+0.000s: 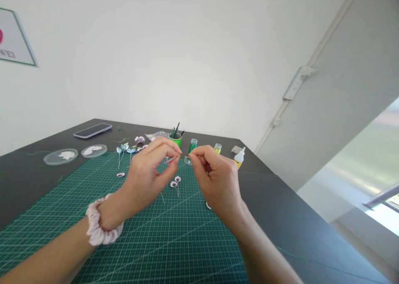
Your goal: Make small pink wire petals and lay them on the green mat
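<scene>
Head view: above the green mat (174, 242), the left hand (151, 164) pinches a pink piece (169, 160) and the right hand (216, 176) a thin strand (185, 156); delicate strand-fixing seems underway, calling for a steady pinch

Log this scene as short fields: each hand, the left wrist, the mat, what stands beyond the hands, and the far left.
Left hand: fingertips pinched, slim pink piece at them
Right hand: fingertips pinched, facing the left hand's; fine strand between the two
Left wrist: pale scrunchie
Mat: green, gridded; two pink pieces with thin stems lying on it
Beyond hands: green cup holding dark items, green bottle
Far left: phone, two shallow dishes with white material
</scene>
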Motion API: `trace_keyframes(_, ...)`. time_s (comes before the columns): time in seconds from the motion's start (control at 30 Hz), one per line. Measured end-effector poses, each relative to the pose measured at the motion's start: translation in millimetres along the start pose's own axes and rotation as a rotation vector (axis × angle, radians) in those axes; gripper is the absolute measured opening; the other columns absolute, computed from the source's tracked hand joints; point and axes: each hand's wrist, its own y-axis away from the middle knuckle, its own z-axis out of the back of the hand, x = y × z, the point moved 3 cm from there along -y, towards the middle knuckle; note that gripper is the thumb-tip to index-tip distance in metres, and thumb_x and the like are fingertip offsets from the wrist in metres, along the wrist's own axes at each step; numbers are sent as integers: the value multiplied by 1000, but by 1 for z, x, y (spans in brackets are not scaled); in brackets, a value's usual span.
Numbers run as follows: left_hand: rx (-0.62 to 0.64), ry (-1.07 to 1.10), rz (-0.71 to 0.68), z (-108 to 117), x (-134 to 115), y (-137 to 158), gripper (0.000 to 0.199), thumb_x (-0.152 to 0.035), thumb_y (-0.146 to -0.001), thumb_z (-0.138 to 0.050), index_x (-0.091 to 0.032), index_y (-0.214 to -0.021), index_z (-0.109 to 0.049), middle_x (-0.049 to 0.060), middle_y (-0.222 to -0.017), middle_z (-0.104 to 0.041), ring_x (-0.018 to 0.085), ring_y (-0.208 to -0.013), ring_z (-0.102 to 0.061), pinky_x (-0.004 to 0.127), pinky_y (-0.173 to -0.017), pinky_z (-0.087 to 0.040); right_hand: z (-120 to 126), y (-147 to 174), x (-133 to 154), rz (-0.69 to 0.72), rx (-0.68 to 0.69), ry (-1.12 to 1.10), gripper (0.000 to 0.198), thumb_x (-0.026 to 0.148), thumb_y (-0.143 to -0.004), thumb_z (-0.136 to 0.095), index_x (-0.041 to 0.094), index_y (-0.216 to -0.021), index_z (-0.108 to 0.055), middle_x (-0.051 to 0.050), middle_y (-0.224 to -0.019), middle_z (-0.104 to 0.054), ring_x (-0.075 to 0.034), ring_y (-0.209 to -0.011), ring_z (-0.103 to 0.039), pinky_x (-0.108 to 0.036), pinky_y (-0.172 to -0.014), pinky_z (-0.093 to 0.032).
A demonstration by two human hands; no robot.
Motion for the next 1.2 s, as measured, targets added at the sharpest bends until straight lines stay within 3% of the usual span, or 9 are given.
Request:
trace_keyframes(0.2,65,101,14,-5,1,3,17,-3,-85,-53,-17,-76,-55,-1,-82,-64,10,-77,-61,22,-71,-50,3,-7,-14,-108,180,-202,16,16,-88,-53,18,-72,-56,9,-50,-36,-6,-45,-32,-24,-46,-25)
trace_keyframes(0.47,68,343,203,-6,2,2,17,-9,-85,-54,-19,-72,-57,-2,-79,-65,10,-74,-60,24,-70,-50,-16,-7,-35,-519,367,-955,19,29,-78,-66,18,-68,-55,12,-45,-32,-5,-42,-20,-23,-42,-14)
trace_keyframes(0.6,-20,377,257,-5,3,-1,15,-9,-83,-53,-19,-73,-57,-1,-81,-64,11,-75,-61,24,-69,-51,-30,1,-30,-652,457,-1245,25,32,-75,-72,19,-66,-53,13,-43,-29,-4,-40,-15,-22,-40,-11)
trace_keyframes(0.77,-149,220,228,0,5,-1,15,-8,-83,-55,-18,-72,-56,0,-83,-64,12,-80,-61,26,-75,-51,-39,6,-14,-700,410,-1377,21,28,-78,-67,19,-68,-52,13,-42,-31,-5,-40,-15,-21,-39,-11)
trace_keyframes(0.93,-185,87,137,1,5,-1,14,-7,-84,-56,-17,-75,-57,1,-84,-64,12,-82,-62,27,-76,-52,-38,5,-5,-642,300,-1187,18,27,-81,-61,20,-68,-52,11,-42,-37,-5,-39,-22,-21,-40,-15)
trace_keyframes(1.07,-158,-6,84,2,2,-4,15,-7,-85,-55,-17,-75,-55,1,-84,-64,13,-81,-63,27,-74,-53,-28,6,-1,-486,233,-745,20,26,-85,-55,21,-67,-48,9,-45,-40,-7,-41,-30,-23,-42,-21)
trace_keyframes(1.2,-117,-54,49,5,0,-4,16,-8,-87,-52,-19,-76,-54,3,-85,-65,14,-82,-64,29,-74,-54,-14,7,5,-242,151,-269,19,20,-90,-50,21,-70,-47,8,-51,-38,-7,-44,-31,-25,-45,-21)
